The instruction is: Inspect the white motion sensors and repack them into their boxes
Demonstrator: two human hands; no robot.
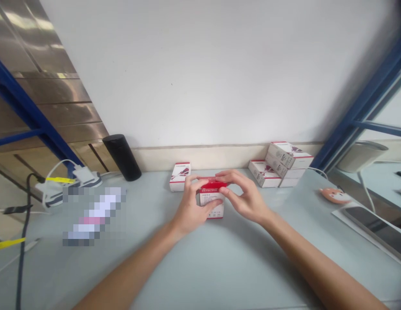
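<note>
A small red and white carton (212,199) marked "DETECTOR" stands upright in front of me, its red top facing up. My left hand (193,209) grips its left side, thumb across the white front and fingers over the upper edge. My right hand (244,194) is closed at the top right corner, thumb and fingers pinching the red top part. Whether that top flap is fully closed I cannot tell. Just behind and to the left lies a similar white carton (180,177).
Several matching cartons (289,156) are stacked against the wall at right. A black cylinder (122,157) stands at back left, near a power strip (71,189) with cables. At right are an orange animal-faced object (335,195) and a dark phone-like slab (377,226).
</note>
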